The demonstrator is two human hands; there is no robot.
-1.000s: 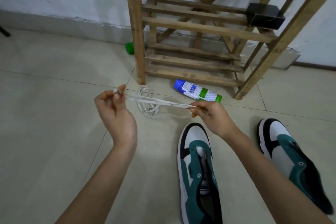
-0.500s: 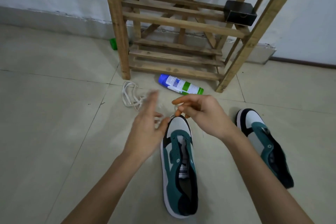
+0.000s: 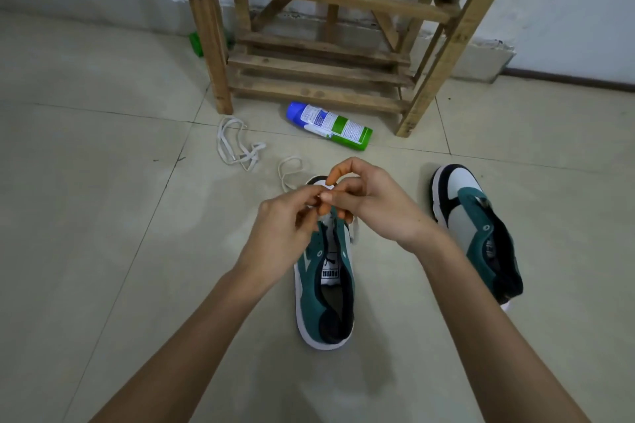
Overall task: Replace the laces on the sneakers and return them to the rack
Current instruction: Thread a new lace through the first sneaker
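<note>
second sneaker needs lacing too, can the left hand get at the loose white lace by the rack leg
Probably yes, once freed: the loose white lace lies on open tile, nothing between. But the left hand and right hand both pinch the held lace over the nearer sneaker.

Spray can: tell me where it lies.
Head view, upper centre: the spray can lies on the floor just before the rack, right of the loose lace.

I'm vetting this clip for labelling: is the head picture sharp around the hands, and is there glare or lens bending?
Head view: left hand and right hand mostly sharp, slightly soft where they pinch the lace; a pale sheen on the floor tiles, no harsh glare; posts of the wooden rack splay outward, wide-angle distortion.
</note>
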